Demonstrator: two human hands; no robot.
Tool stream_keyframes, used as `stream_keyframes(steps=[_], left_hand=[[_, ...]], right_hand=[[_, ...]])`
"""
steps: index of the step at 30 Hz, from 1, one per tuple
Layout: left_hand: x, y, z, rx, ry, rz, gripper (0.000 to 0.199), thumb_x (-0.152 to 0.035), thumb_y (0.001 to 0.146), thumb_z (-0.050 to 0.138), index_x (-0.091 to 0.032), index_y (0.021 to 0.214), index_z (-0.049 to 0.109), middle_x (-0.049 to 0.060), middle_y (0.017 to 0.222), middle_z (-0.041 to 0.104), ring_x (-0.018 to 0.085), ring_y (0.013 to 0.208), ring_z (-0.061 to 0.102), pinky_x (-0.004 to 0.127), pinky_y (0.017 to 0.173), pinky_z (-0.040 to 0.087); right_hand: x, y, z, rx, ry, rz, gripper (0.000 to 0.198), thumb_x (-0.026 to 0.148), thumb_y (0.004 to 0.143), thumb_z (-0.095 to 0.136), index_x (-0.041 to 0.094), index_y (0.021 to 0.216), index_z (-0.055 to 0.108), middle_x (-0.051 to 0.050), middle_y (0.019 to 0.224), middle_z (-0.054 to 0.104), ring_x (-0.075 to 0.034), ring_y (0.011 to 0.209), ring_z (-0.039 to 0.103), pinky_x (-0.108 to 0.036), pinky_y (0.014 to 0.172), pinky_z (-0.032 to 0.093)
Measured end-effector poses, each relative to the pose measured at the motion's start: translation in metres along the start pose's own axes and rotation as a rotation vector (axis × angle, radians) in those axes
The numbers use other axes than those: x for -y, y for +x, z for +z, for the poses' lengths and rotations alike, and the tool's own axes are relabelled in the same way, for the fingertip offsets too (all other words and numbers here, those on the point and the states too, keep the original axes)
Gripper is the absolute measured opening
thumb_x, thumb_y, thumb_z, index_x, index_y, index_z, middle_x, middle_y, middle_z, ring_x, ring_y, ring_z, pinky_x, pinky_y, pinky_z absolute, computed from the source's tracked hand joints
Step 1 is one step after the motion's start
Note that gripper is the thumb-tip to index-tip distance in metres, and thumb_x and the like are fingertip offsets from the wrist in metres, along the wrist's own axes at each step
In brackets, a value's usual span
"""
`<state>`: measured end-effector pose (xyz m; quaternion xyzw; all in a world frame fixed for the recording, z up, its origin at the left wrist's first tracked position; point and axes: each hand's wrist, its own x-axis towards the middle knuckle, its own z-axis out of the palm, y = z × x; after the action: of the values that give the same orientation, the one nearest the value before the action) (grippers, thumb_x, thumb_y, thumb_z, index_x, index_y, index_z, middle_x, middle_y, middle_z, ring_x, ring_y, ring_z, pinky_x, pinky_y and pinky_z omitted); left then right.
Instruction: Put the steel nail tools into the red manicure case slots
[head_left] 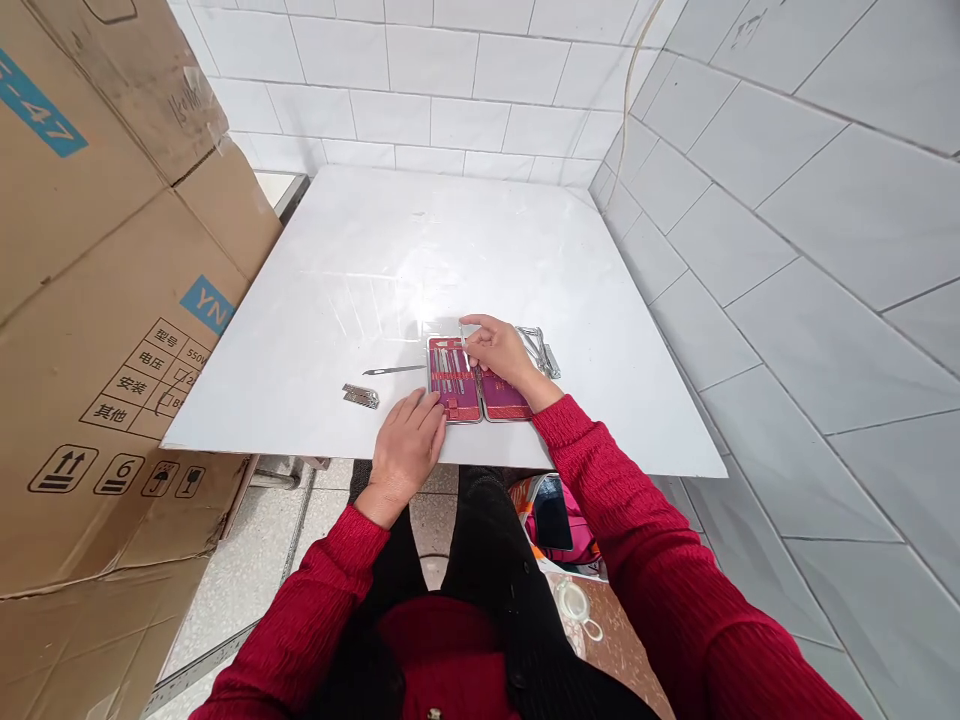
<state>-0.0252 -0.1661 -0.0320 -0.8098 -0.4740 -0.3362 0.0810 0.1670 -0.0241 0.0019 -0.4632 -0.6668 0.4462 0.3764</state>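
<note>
A manicure set case (459,412) lies unfolded on the white table, its purple-and-red lining holding several slim metal tools in the left half. My left hand (409,440) lies at the case's lower left edge, fingers stretched out and touching it. Above the fold, my right hand (499,350) pinches a slim metal manicure tool (463,334), whose exact kind is too small to tell. That hand and wrist hide much of the case's right half. A nail clipper (361,396) and a thin grey metal tool (394,370) lie to the left.
More metal clippers or scissors (541,352) lie in a pile just right of the case. A large cardboard box (112,300) stands along the table's left side. Tiled walls (787,250) bound the back and right. A bag with a phone (553,515) sits below the front edge.
</note>
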Motion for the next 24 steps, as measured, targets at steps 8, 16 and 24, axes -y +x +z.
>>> stream_keyframes(steps=[8, 16, 24], left_hand=[[-0.002, 0.002, -0.002, -0.013, -0.014, 0.008, 0.017, -0.015, 0.100, 0.054, -0.017, 0.111, 0.068, 0.010, 0.121, 0.074, 0.030, 0.124, 0.065, 0.048, 0.100, 0.058], [-0.003, 0.003, -0.003, -0.018, -0.027, 0.011, 0.018, -0.014, 0.100, 0.054, -0.017, 0.113, 0.067, 0.010, 0.121, 0.074, 0.030, 0.126, 0.064, 0.048, 0.100, 0.057], [-0.003, 0.004, -0.003, -0.018, -0.030, 0.013, 0.018, -0.014, 0.100, 0.054, -0.017, 0.113, 0.067, 0.010, 0.122, 0.074, 0.030, 0.126, 0.064, 0.048, 0.100, 0.057]], right_hand=[[0.000, 0.004, 0.008, -0.104, -0.040, -0.060, 0.035, 0.025, 0.077, 0.059, 0.020, 0.111, 0.065, 0.005, 0.070, 0.065, -0.012, 0.057, 0.055, -0.025, 0.061, 0.046], [-0.002, 0.005, 0.012, -0.093, -0.035, -0.047, 0.052, 0.025, 0.076, 0.061, 0.017, 0.128, 0.066, 0.003, 0.076, 0.070, -0.013, 0.064, 0.056, -0.027, 0.067, 0.047], [-0.002, 0.005, 0.013, -0.083, -0.101, -0.012, 0.037, 0.028, 0.077, 0.060, 0.017, 0.110, 0.072, 0.003, 0.070, 0.066, -0.014, 0.063, 0.054, -0.027, 0.066, 0.045]])
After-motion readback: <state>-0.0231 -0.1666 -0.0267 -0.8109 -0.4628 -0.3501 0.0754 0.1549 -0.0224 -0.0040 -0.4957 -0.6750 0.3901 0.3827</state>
